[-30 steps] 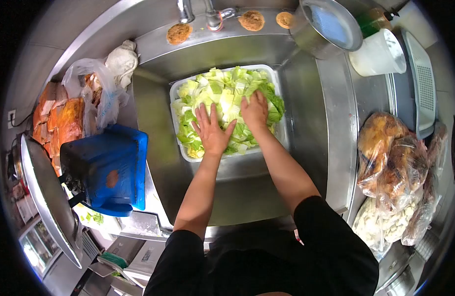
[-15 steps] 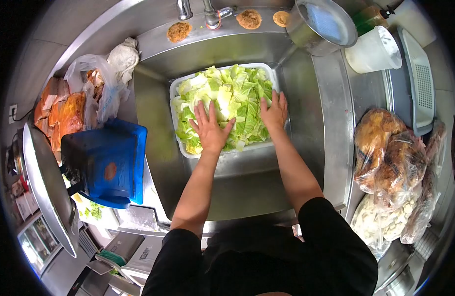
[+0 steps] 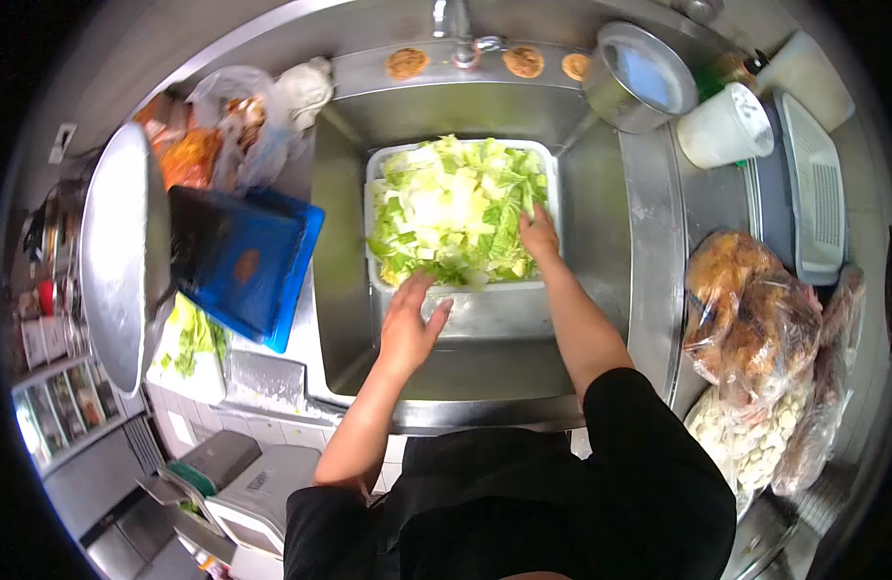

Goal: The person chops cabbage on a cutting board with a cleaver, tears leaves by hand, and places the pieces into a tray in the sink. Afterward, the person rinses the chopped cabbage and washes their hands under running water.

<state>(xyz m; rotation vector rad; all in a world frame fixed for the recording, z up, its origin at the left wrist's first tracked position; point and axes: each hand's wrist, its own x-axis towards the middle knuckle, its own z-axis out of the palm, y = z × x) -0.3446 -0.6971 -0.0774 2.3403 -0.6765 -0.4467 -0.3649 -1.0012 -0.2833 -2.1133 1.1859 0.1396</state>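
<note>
Chopped leafy greens are heaped in a white tray inside a steel sink. My left hand is at the tray's near left edge, thumb apart from the fingers, holding nothing. On the right side of the heap, my right hand rests against the greens with its fingers apart and fingertips partly among the leaves.
Left of the sink are a blue container, a large metal pan, a cloth and bagged meat. A faucet is behind. A metal pot, a white bucket and bagged food stand right.
My left hand has drawn back from the greens to the tray's near edge. My right hand stays at the right side. The view has shifted, and more of the left side shows.
</note>
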